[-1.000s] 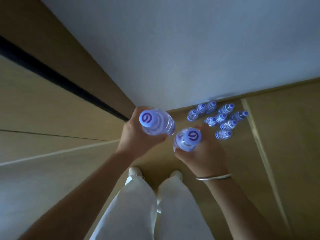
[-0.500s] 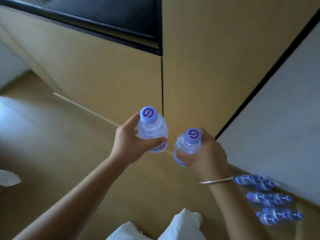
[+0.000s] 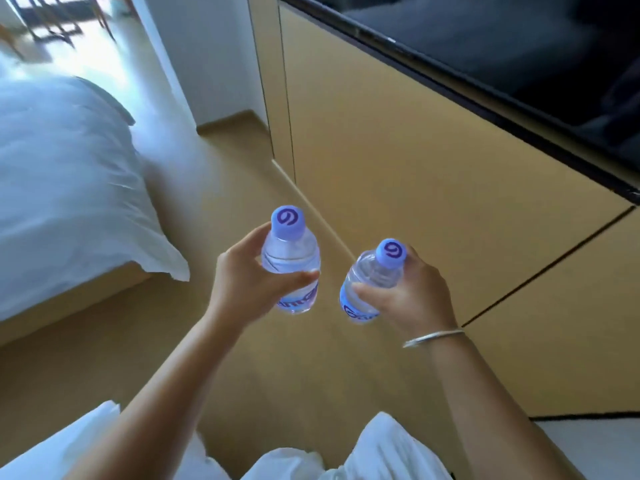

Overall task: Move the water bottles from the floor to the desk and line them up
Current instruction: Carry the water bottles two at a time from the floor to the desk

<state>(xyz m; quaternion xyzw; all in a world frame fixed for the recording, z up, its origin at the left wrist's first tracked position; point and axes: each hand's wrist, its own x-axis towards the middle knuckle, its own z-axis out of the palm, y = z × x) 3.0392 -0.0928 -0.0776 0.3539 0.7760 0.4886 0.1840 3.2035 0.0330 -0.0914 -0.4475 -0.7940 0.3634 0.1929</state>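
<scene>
Purple-capped bottles, one gripped in each hand, now face the cabinets.
The left hand (image 3: 242,278) wraps one bottle (image 3: 291,268), the right hand (image 3: 412,292) another bottle (image 3: 372,282); the floor cluster has dropped from view, so she's carrying them off.

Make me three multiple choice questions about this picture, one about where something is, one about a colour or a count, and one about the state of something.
1. Where is the white bedding?
A. to the person's left
B. to the person's right
C. under the bottles

2. What colour are the round caps on the two clear plastic water bottles?
A. red
B. purple
C. green

3. What is the left hand doing?
A. hanging open and holding nothing
B. pressing flat on the floor
C. gripping a bottle

Answers:
1. A, the bedding fills the left side of the view, while the tan wooden cabinet stands on the right.
2. B, the left bottle has a purple cap, and so does the right bottle.
3. C, its fingers and thumb curl round the left bottle, just as the right hand grips the other.
</scene>
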